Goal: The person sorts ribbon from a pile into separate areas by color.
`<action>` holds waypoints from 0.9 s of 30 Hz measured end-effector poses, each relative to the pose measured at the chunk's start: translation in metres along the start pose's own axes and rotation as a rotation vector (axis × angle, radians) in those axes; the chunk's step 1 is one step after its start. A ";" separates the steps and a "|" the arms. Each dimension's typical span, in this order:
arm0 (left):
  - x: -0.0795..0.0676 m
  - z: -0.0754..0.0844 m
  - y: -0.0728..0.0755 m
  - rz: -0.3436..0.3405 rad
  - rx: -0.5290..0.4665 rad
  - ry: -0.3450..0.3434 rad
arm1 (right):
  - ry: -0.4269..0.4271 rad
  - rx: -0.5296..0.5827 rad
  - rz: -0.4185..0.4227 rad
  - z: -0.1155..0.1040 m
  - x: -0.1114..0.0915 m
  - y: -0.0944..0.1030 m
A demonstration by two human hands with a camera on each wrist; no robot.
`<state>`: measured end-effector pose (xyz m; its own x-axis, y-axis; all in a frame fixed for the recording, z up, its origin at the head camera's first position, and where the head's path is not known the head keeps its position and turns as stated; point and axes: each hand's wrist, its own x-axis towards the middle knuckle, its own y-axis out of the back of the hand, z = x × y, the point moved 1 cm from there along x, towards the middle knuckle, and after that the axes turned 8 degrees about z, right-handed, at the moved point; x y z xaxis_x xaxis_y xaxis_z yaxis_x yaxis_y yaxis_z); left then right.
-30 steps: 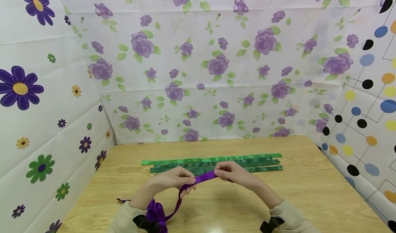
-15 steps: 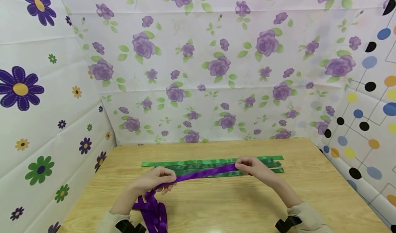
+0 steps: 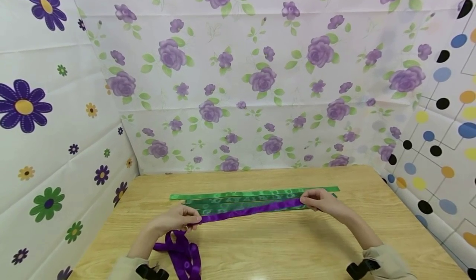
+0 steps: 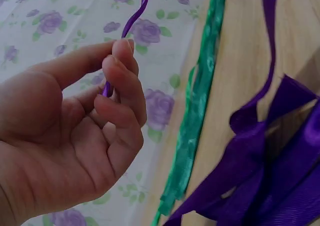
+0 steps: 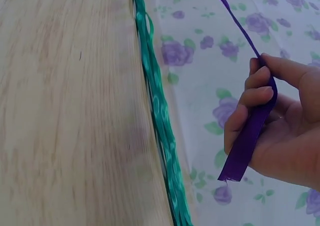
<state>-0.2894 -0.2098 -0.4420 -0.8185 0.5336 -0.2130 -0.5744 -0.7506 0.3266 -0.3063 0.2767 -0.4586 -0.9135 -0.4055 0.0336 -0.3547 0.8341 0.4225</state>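
A purple satin ribbon (image 3: 248,210) is stretched between my two hands, slanting up to the right. The left hand (image 3: 175,219) pinches it at its left part between thumb and fingertips; a bit of it shows inside the curled fingers (image 4: 122,113). My right hand (image 3: 324,201) pinches the other part, and a cut end of the ribbon (image 5: 241,153) hangs down past the palm in the right wrist view. Several green ribbons (image 3: 230,196) lie side by side across the table behind it, partly overlapped by the purple one. Below the left hand lies a loose purple ribbon heap (image 3: 183,255).
The wooden table (image 3: 267,247) spreads out under both hands. Behind it hangs a white cloth (image 3: 241,125) with purple flowers. Patterned cloths also close off the left side (image 3: 70,197) and the right side (image 3: 435,181).
My hands have moved apart, left hand leftward and right hand rightward, so a longer length of purple ribbon is drawn out between them. The green ribbons stay where they were.
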 end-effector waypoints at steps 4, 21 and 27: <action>0.005 -0.008 -0.004 0.026 0.052 0.022 | -0.073 -0.028 0.000 0.004 -0.006 0.004; 0.004 -0.014 -0.022 0.274 0.464 -0.028 | -0.186 -0.157 0.020 0.032 -0.019 0.010; 0.001 -0.012 -0.023 0.319 0.521 0.026 | -0.182 -0.223 0.054 0.036 -0.021 0.009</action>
<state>-0.2769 -0.1965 -0.4610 -0.9530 0.2989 -0.0505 -0.2232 -0.5790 0.7842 -0.2978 0.3064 -0.4879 -0.9578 -0.2720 -0.0928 -0.2701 0.7415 0.6142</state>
